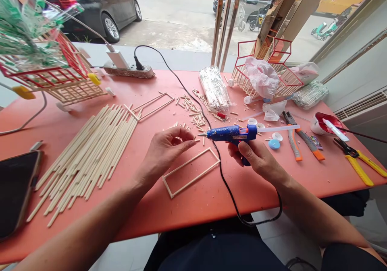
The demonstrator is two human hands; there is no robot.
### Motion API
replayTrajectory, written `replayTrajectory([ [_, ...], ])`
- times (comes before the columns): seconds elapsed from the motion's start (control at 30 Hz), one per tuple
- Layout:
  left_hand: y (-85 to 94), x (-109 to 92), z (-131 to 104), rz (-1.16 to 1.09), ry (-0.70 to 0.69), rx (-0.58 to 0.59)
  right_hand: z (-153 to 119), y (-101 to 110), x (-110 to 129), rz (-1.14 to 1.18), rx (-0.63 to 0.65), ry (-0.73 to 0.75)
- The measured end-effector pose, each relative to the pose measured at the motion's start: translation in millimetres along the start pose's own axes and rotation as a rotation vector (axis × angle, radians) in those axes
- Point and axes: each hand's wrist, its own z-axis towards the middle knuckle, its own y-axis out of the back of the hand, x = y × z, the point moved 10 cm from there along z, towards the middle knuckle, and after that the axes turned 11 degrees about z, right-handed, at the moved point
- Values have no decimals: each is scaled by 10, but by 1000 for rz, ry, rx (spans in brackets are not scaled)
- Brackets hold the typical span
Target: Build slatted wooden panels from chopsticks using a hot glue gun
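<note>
My right hand [255,158] is wrapped round the handle of a blue hot glue gun [231,134], with a clear glue stick [279,129] jutting from its back. The nozzle points left, close to my left hand [169,150]. There the thumb and fingers pinch a short wooden stick [197,140], only its end showing by the nozzle. Below the hands a rectangular frame of thin wooden sticks [193,176] lies flat on the table. A second stick frame [155,108] lies farther back, touching a pile of long wooden sticks [93,150] at the left.
Short stick pieces [196,116] are scattered mid-table. The gun's black cord [225,182] crosses to a power strip [130,71]. Pliers [305,138], scissors [356,158] and a cup [328,124] are at right, a phone [18,190] at left. Cart-shaped stick baskets [54,81] stand at both back corners.
</note>
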Motion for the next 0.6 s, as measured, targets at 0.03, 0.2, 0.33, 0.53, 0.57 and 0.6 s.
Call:
replayTrajectory([
  [0.03,-1,-12,-2,4,-4,-1,0,-5,-1,-1,3,0],
  [0.2,2,-55,-17,12,-33,-9,-8,-6,-27,-8,1,-6],
  [0.33,5,-49,-18,21,-26,-13,-15,12,-67,-19,-6,-23],
  [0.53,15,-61,-16,35,-39,-20,-16,18,-108,-6,1,-50],
  [0.57,16,-62,-16,35,-41,-19,-17,22,-112,-2,-3,-55],
  [0.6,18,-63,-17,35,-43,-19,-19,23,-115,1,-6,-59],
])
